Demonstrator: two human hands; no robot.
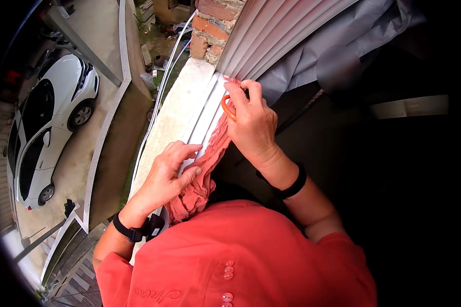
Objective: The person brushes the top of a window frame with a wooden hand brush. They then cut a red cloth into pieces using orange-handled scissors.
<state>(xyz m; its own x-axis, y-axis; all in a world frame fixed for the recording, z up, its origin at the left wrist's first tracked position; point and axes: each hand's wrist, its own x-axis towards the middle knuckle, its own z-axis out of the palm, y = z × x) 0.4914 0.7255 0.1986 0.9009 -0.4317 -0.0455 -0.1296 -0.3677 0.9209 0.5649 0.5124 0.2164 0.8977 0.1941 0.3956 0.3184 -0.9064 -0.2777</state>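
A crumpled salmon-pink cloth (210,158) runs along the white window track (198,120), bunched at its near end. My right hand (253,123) is closed at the far corner of the track, its fingers round a tool with an orange loop handle (227,107) that resembles a scissors handle. The tool's other end is hidden by the hand and the cloth, which reaches up into the corner beneath the fingertips. Lower down, my left hand (164,176) rests at the track's edge with thumb and forefinger apart, the thumb lying against the cloth.
A pale sill (171,110) borders the track, with white cables (161,92) hanging outside it. Brickwork (212,30) and a ridged metal shutter (271,33) rise at the far end. Grey sheeting (333,51) hangs to the right. A white car (54,125) stands in the yard below.
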